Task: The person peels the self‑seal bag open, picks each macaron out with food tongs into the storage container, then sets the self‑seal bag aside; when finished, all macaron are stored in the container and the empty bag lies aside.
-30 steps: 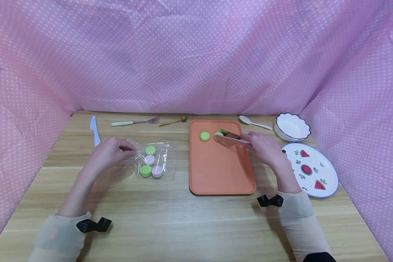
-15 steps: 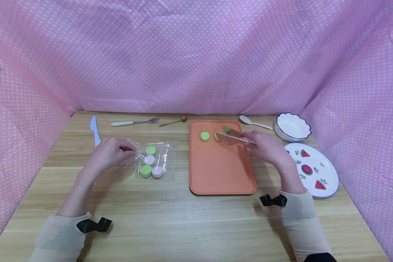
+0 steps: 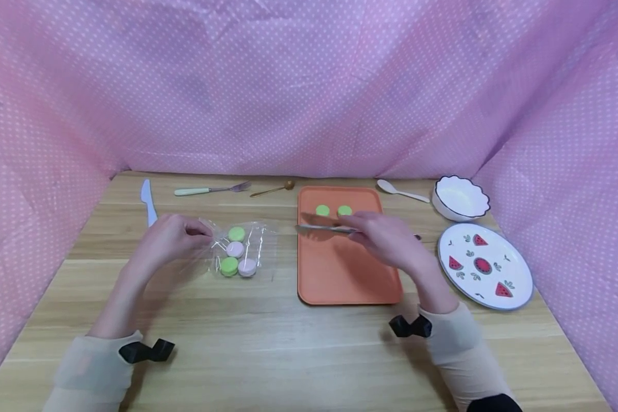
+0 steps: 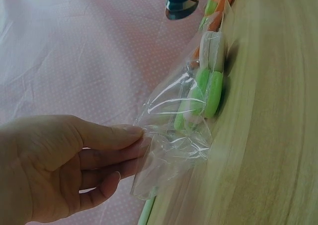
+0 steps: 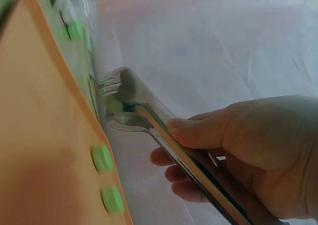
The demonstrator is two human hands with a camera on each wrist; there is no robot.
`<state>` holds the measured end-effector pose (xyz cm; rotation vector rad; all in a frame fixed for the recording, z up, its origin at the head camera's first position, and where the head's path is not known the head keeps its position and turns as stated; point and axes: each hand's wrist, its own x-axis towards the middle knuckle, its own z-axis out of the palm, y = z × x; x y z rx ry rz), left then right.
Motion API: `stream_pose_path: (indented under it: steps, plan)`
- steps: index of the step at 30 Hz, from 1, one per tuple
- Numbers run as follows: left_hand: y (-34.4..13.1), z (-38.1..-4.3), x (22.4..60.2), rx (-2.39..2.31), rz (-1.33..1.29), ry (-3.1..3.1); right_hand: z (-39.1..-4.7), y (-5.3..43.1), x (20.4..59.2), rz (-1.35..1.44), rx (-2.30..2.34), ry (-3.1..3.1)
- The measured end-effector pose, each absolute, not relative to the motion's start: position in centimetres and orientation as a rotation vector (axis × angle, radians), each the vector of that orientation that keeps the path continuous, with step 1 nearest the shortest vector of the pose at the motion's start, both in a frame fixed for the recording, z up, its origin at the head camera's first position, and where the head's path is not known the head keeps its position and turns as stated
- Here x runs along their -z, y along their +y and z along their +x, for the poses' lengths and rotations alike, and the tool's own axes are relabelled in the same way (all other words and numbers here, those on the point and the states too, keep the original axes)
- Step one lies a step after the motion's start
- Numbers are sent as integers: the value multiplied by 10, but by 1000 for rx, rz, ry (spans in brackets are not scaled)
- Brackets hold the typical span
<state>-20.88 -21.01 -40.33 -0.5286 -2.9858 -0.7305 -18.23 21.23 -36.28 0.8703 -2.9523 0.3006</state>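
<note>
My left hand (image 3: 177,240) pinches the gathered left end of a clear plastic bag (image 3: 268,246) between thumb and fingers. Two green macarons (image 3: 237,234) and two lilac macarons (image 3: 247,267) lie inside the bag. My right hand (image 3: 386,240) grips metal serving tongs (image 5: 164,135), thumb on one arm and fingers around the other. One tong end is fork-shaped, the other rounded like a spoon. In the head view the tongs point left across the orange tray (image 3: 340,286), tips at its left rim. Two green macarons (image 5: 102,158) sit near the tray's far end, partly beside the right fingers.
Along the back lie a light blue knife (image 3: 148,203), a fork (image 3: 195,191), a small gold spoon (image 3: 273,191) and a white spoon (image 3: 401,193). At right stand a scalloped bowl (image 3: 459,197) and a watermelon-patterned plate (image 3: 494,246). Pink dotted cloth (image 3: 309,103) hangs behind.
The right hand has drawn the tongs off the second green macaron, leaving it on the tray, and swung them left toward the bag. The left hand keeps its pinch.
</note>
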Motion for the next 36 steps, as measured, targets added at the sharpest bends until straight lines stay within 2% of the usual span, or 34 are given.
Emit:
stream_pose_path:
  steps: [5,11,22,36]
  plan:
    - [-211,-209,403,723,-534,-2989,-180,175,370,1000,-254,-2940]
    - [-210,-210,403,721,-527,-3019,-183,155,379,1031,-205,-2978]
    - [-209,-209,403,720,-524,-2983,-183,139,378,1110,-257,-3032]
    - [-208,-208,404,742,-541,-3000,-184,134,384,1364,-358,-2991]
